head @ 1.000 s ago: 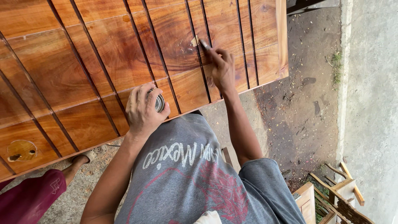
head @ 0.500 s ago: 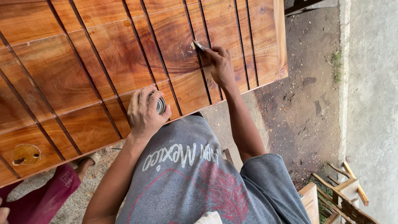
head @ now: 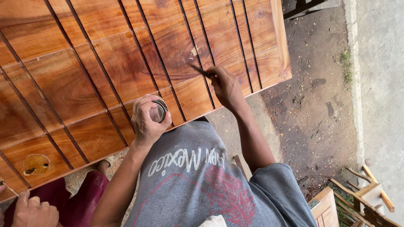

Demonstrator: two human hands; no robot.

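**Brush tip at a groove in the varnished door panel**

A thin dark-handled brush [head: 201,71] lies pinched in the fingers of the right hand [head: 226,86], its tip resting on the large, glossy reddish-brown wooden door panel [head: 84,71] just beside one of the narrow dark grooves that run diagonally across the boards. The bristles are too small to make out, and the rear of the handle is hidden inside the closed grip. A small pale patch [head: 194,51] shows on the wood a little above the tip.

The left hand [head: 147,120] is curled around a small round clear glass jar with a metal rim [head: 160,110], held over the near edge of the panel; the fingers cover most of the jar and its contents cannot be told.

Below the hands, the person's grey printed T-shirt [head: 198,176] fills the lower middle of the view. Near the panel's lower left corner sits a round, yellowish lock cut-out [head: 35,164]. At the bottom left edge, another person's hand [head: 33,212] is partly cut off, gripping a thin stick-like tool [head: 8,188] whose end runs out of view; dark red trousers [head: 75,201] show beside it. To the right lies bare dirt ground [head: 315,105], with pieces of light wooden furniture [head: 357,197] cut off at the lower right corner.
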